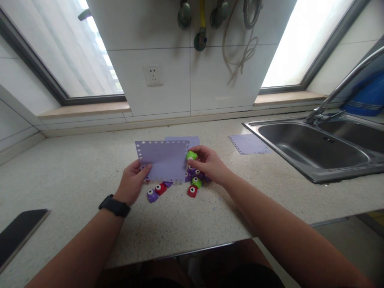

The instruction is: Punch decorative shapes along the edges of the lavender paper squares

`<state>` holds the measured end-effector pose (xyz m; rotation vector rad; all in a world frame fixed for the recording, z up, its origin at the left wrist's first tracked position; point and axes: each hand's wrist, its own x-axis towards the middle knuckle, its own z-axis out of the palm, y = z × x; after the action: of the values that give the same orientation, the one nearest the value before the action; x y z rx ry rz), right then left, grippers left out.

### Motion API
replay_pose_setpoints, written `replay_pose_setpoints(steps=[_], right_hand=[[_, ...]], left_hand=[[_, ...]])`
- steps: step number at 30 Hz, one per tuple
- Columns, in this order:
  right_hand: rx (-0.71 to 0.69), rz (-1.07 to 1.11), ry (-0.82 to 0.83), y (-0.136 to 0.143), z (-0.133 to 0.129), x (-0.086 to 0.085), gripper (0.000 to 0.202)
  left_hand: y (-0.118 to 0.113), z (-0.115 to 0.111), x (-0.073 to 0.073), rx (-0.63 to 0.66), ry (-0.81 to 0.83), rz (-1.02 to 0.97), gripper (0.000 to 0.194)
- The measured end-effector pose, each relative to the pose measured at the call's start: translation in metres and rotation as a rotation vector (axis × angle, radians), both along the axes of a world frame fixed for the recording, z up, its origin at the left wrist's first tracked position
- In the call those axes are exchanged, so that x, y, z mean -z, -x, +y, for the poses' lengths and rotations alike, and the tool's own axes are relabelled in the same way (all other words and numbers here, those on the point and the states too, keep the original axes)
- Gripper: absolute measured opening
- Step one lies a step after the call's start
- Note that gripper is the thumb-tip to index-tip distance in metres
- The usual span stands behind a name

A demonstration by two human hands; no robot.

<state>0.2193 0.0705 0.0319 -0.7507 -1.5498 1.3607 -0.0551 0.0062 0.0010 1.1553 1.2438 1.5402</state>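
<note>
My left hand (132, 182) pinches the left edge of a purple paper sheet (163, 160) with small shapes punched along its borders. At the sheet's right edge, my right hand (208, 163) grips a green craft punch (191, 155) between thumb and fingers. Below my right hand lie several purple punches (197, 173), another green punch (196, 183) and a red punch (192, 191). Just under the sheet's lower edge sit a second red punch (160, 189) and a purple punch (152, 195). The sheet hides part of this pile.
Behind the held sheet lies more purple paper (192, 140). Another punched sheet (249, 144) rests beside the steel sink (315, 176) on the right. A dark flat object (21, 232) is at the counter's left. The counter's front edge (210, 246) runs below my forearms.
</note>
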Motion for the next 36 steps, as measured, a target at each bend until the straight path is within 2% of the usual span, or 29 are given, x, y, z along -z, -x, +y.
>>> replay_pose_setpoints(steps=[11,20,29,36], right_hand=[[-0.013,-0.072,-0.006,-0.0013,0.002,0.0048,0.045],[-0.11,-0.141,-0.017,-0.004,0.0005,0.0023,0.033],[-0.076,-0.139,-0.04,-0.0024,-0.0014,0.0008,0.034],[-0.1,-0.117,-0.008,-0.0026,0.0,0.0041,0.034]], left_hand=[[0.0027,0.0007,0.0037,0.017,0.0,-0.013,0.046],[0.0011,-0.0007,0.0012,-0.01,0.009,0.003,0.046],[-0.001,-0.0018,-0.0004,0.029,0.019,0.003,0.048],[-0.0002,-0.002,0.001,0.047,0.016,-0.034,0.046]])
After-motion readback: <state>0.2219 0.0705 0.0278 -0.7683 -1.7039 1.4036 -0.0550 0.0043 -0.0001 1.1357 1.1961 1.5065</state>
